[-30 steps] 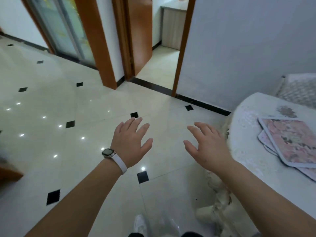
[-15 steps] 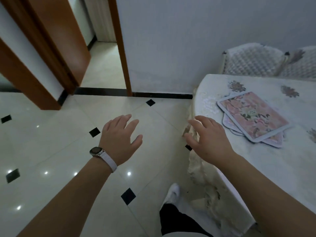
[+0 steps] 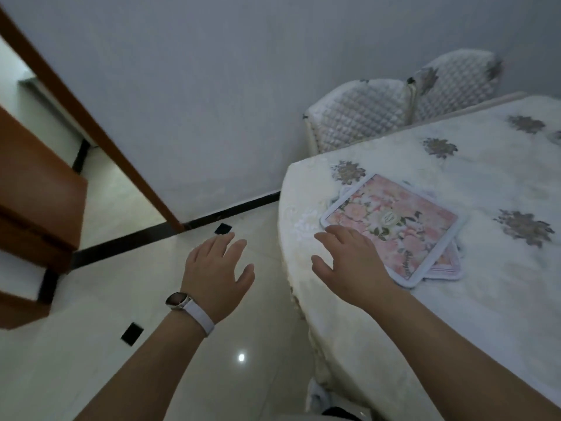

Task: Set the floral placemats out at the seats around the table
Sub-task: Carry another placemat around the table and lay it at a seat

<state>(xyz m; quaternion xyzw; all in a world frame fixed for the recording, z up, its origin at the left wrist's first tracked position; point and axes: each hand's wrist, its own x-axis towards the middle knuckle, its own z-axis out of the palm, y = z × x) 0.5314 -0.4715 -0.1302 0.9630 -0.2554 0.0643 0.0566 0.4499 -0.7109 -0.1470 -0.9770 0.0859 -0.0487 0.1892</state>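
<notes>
Pickup step: your spread, empty left hand (image 3: 217,268) and right hand (image 3: 352,262) must grip the stacked pink floral placemats (image 3: 394,220) at the tabletop (image 3: 485,314) edge.

A glossy cream tiled floor (image 3: 91,344) is seen, set with small black diamond insets (image 3: 132,333), and a bright spot of light (image 3: 241,357) is reflected in it. The floor is edged by a black skirting (image 3: 230,208) below a plain pale grey wall (image 3: 212,86). The wall is bordered on the left by an orange-brown door frame (image 3: 100,132), beside which a wooden door (image 3: 33,189) is seen standing open.
</notes>
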